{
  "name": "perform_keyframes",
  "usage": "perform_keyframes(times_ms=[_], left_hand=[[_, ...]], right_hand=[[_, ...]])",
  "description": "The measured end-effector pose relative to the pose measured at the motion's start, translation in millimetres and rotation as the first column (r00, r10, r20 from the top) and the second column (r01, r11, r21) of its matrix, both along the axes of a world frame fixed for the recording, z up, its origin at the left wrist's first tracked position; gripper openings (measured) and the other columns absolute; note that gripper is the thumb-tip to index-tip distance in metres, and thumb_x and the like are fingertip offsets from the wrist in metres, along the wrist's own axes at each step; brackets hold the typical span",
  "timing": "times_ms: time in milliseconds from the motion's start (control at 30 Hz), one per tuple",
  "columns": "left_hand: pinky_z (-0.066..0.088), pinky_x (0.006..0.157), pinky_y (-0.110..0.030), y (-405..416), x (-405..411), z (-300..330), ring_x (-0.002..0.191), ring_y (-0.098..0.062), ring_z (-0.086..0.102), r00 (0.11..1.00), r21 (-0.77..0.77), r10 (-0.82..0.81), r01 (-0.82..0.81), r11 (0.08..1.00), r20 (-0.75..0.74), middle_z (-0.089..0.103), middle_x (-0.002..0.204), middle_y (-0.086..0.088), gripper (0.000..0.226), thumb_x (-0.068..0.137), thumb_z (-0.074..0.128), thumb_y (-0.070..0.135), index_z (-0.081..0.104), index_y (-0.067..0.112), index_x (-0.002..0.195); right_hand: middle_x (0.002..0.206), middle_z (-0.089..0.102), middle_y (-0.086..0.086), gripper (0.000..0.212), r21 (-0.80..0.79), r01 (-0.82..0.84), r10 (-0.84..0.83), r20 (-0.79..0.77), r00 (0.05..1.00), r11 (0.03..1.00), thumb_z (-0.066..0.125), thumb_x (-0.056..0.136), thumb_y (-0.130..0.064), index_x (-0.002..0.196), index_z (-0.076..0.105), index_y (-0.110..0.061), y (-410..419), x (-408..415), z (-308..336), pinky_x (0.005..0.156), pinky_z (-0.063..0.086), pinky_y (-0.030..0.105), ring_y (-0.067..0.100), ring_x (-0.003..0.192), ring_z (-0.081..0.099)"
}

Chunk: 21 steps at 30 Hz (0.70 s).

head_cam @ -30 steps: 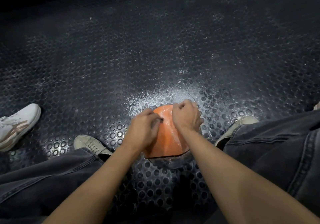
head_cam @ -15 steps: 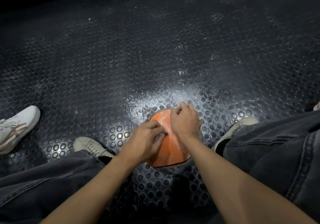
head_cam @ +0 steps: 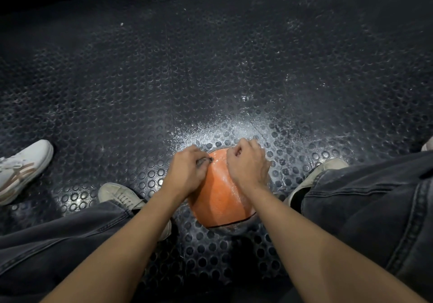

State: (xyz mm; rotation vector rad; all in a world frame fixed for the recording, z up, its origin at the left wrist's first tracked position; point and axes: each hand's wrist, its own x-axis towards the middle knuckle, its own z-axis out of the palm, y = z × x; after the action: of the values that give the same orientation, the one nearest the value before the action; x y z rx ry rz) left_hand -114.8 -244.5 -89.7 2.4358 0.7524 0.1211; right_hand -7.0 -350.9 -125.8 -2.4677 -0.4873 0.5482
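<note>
An orange rounded piece [head_cam: 222, 199] with a whitish, dusty sheen lies on the black studded floor between my feet, and a grey rim shows under its near edge. My left hand [head_cam: 187, 171] rests on its left side and pinches a small dark grey scrap [head_cam: 204, 161] against the surface. My right hand [head_cam: 248, 164] sits on the upper right part, its fingers curled over the far edge of the piece. Both forearms reach in from below.
White dust [head_cam: 210, 129] is scattered on the studded rubber floor [head_cam: 210, 68] just beyond the piece. My two pale shoes [head_cam: 117, 195] [head_cam: 328, 164] and dark jeans flank it. Another person's white sneaker [head_cam: 21, 166] stands at the far left.
Both hands have slid a little toward the far edge of the orange piece. The left hand with its dark scrap now sits at the upper left rim.
</note>
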Motion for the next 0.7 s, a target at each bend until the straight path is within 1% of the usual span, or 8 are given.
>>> perform_keyframes(times_ms=[100,167,200,333,533,600,667,700], left_hand=[[0.043,0.070,-0.008,-21.2,-16.7,7.3,0.081,-0.009,0.060,0.983,-0.029,-0.181,0.181,0.983,0.027,0.063,0.095,0.005,0.015,0.089,0.063,0.010,0.075,0.014,0.098],[0.044,0.068,-0.010,-28.2,-22.7,11.6,0.077,-0.008,0.060,0.960,-0.058,-0.280,0.281,0.958,0.024,0.063,0.091,0.006,0.012,0.088,0.065,0.012,0.075,0.014,0.095],[0.043,0.069,-0.012,-24.2,-18.3,10.1,0.077,-0.009,0.060,0.966,-0.058,-0.255,0.257,0.965,0.031,0.064,0.091,0.004,0.012,0.089,0.064,0.013,0.075,0.014,0.095],[0.042,0.074,-0.018,-3.9,0.3,-1.8,0.082,-0.012,0.057,0.999,-0.013,0.051,-0.051,0.999,-0.006,0.067,0.094,-0.002,0.015,0.090,0.063,0.014,0.075,0.012,0.098],[0.041,0.068,-0.009,-32.1,-29.4,6.9,0.077,-0.008,0.059,0.979,-0.056,-0.201,0.203,0.978,0.035,0.063,0.090,0.006,0.012,0.088,0.066,0.010,0.075,0.014,0.095],[0.042,0.070,-0.009,-19.8,-15.8,0.9,0.079,-0.009,0.057,0.998,-0.048,-0.058,0.060,0.997,0.032,0.063,0.091,0.005,0.013,0.089,0.064,0.013,0.075,0.013,0.097],[0.046,0.078,-0.016,-6.5,-3.9,-4.4,0.083,-0.012,0.056,0.995,-0.049,0.098,-0.099,0.994,-0.010,0.065,0.095,0.000,0.016,0.090,0.063,0.015,0.074,0.012,0.101],[0.046,0.080,-0.022,-4.2,-3.0,-5.0,0.085,-0.013,0.057,0.994,-0.045,0.108,-0.109,0.993,-0.024,0.066,0.097,-0.001,0.016,0.090,0.063,0.015,0.074,0.011,0.101]], right_hand=[[0.092,0.050,-0.008,0.020,0.005,-0.017,0.017,0.009,1.000,1.000,0.046,0.098,-0.035,0.080,0.047,-0.026,-3.5,3.2,1.4,0.091,0.040,0.040,0.015,0.090,0.048],[0.088,0.048,-0.009,0.021,0.007,-0.069,0.069,-0.002,0.998,0.998,0.047,0.098,-0.034,0.079,0.047,-0.026,-6.4,7.1,5.3,0.088,0.041,0.039,0.015,0.088,0.049],[0.088,0.047,-0.009,0.021,0.006,-0.096,0.096,-0.008,0.995,0.995,0.047,0.098,-0.033,0.078,0.046,-0.026,-6.7,7.4,7.4,0.088,0.042,0.039,0.015,0.088,0.048],[0.093,0.050,-0.008,0.017,0.012,-0.103,0.103,-0.014,0.995,0.995,0.049,0.096,-0.033,0.081,0.047,-0.027,-3.5,0.4,10.5,0.093,0.044,0.043,0.015,0.092,0.048],[0.087,0.050,-0.008,0.020,0.008,-0.130,0.129,0.012,0.992,0.992,0.047,0.097,-0.031,0.078,0.046,-0.026,-8.3,4.4,7.1,0.090,0.046,0.045,0.016,0.087,0.050],[0.089,0.051,-0.007,0.017,0.011,-0.169,0.169,0.027,0.985,0.986,0.046,0.097,-0.030,0.081,0.049,-0.024,-8.1,1.7,7.9,0.090,0.046,0.045,0.016,0.089,0.049],[0.092,0.051,-0.007,0.015,0.007,-0.176,0.175,0.041,0.984,0.984,0.047,0.096,-0.031,0.082,0.049,-0.025,-6.2,-3.5,9.4,0.091,0.045,0.044,0.016,0.090,0.048],[0.093,0.050,-0.007,0.015,0.002,-0.170,0.170,0.047,0.984,0.985,0.047,0.096,-0.031,0.083,0.048,-0.025,-6.2,-5.2,9.6,0.091,0.045,0.043,0.015,0.091,0.048]])
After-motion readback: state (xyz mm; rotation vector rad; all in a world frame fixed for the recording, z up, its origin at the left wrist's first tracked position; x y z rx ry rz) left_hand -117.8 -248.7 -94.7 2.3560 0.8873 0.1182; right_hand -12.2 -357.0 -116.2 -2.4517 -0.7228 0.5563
